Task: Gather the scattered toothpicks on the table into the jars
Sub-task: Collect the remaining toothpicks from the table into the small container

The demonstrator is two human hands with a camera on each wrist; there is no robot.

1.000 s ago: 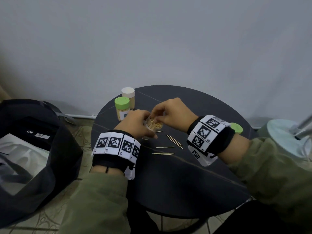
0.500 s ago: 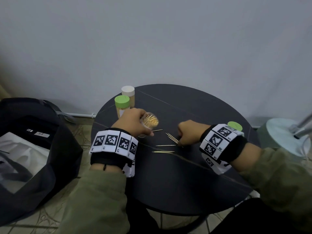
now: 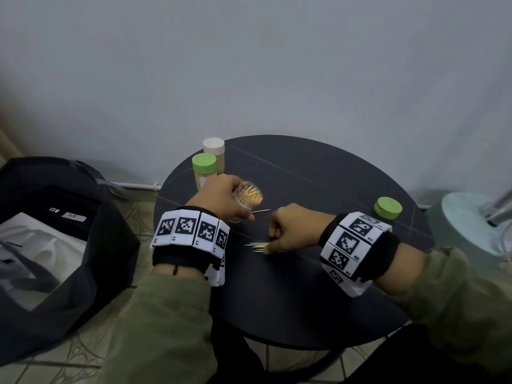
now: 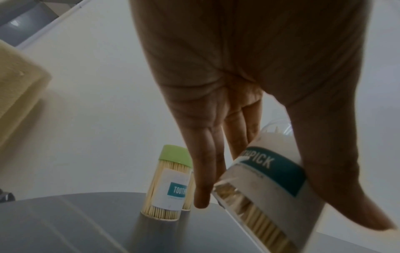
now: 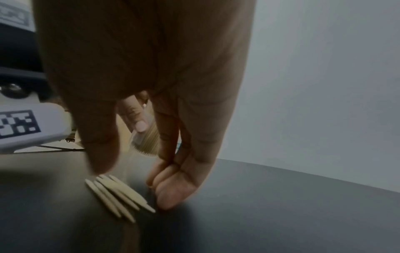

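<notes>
One round dark table (image 3: 318,286); two capped jars (image 3: 205,169) at its far left. Left hand (image 3: 221,199) grips tilted open jar (image 3: 248,195) of toothpicks. Right hand (image 3: 293,227), fingers curled, thumb touching loose toothpicks (image 5: 116,196) on tabletop, none visibly lifted.

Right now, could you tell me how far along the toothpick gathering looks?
Well along, not finished. Done: the open jar in the left hand is packed with toothpicks, and two capped jars stand behind it. In hand: the right hand has its fingertips down at a small bunch of toothpicks on the table. Left: that bunch, one stray toothpick, and the green lid.
</notes>
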